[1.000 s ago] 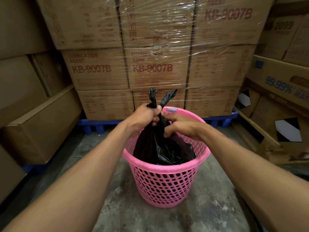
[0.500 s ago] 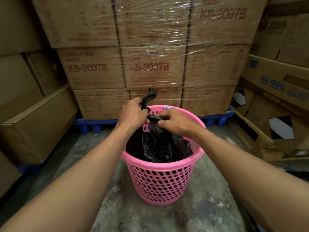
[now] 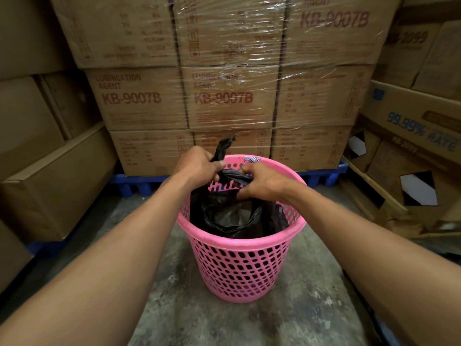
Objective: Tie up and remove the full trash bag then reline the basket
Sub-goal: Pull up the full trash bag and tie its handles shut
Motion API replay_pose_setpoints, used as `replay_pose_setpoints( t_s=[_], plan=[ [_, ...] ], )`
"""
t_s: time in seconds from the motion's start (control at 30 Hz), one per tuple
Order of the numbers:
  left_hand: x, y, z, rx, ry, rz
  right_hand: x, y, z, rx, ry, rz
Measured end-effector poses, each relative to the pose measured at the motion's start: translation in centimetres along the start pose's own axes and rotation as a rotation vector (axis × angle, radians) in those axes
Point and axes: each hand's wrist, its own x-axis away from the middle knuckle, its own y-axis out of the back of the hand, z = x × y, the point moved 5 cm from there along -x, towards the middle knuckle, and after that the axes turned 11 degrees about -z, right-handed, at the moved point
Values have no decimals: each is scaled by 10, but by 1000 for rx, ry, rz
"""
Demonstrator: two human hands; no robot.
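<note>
A pink perforated plastic basket [image 3: 239, 270] stands on the concrete floor in the middle of the head view. A black trash bag [image 3: 232, 216] sits inside it, its top gathered above the rim. My left hand [image 3: 197, 166] is closed on one twisted end of the bag, which sticks up past my knuckles. My right hand [image 3: 264, 181] grips the other gathered end, and a short twisted strand of the bag runs between the two hands over the basket's far side. The bag's contents are hidden.
Shrink-wrapped cardboard boxes [image 3: 224, 96] marked KB-9007B are stacked on a blue pallet [image 3: 134, 182] right behind the basket. More boxes [image 3: 50, 171] stand at the left and boxes [image 3: 411, 136] lean at the right. Bare concrete floor [image 3: 237, 323] lies in front of the basket.
The two upright bag ends have been crossed and pulled apart; one end now lies sideways under my right hand. Both hands have dropped slightly toward the basket's rim.
</note>
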Motion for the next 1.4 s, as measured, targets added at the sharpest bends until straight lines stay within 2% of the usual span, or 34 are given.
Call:
replay_pose_setpoints(
  t_s=[0.07, 0.13, 0.23, 0.3, 0.43, 0.57, 0.67, 0.8, 0.9, 1.07, 1.2, 1.3, 1.4],
  plan=[
    [1, 0, -2, -111, -31, 48, -3, 8, 0, 5, 20, -101],
    [2, -5, 1, -124, -19, 156, -5, 12, -3, -32, 11, -163],
    [11, -13, 9, 98, 152, 381, -5, 15, -6, -53, 5, -188],
    [17, -14, 9, 329, 305, 454, -5, 13, -4, -34, 24, -162],
    [17, -13, 11, 548, 520, 424, -2, 11, 9, 14, 130, -142],
    [17, -15, 15, 650, 681, 374, 6, 23, 30, 36, 277, -262],
    [16, -17, 17, 697, 729, 356, 13, 34, 50, -18, 418, -331],
    [15, -22, 14, 726, 724, 381, 18, 33, 65, 40, 481, -270],
    [14, -22, 14, 725, 688, 366, 15, 29, 57, 9, 426, -268],
    [10, -19, 13, 693, 583, 263, 13, 33, 36, -652, 116, -114],
    [9, -19, 14, 724, 588, 154, 10, 24, 22, -900, -52, -11],
    [6, -25, 34, 658, 577, 75, 5, 30, 3, -826, -77, 34],
    [4, -27, 55, 667, 608, -3, 8, 36, -17, -376, -55, -8]
  ],
)
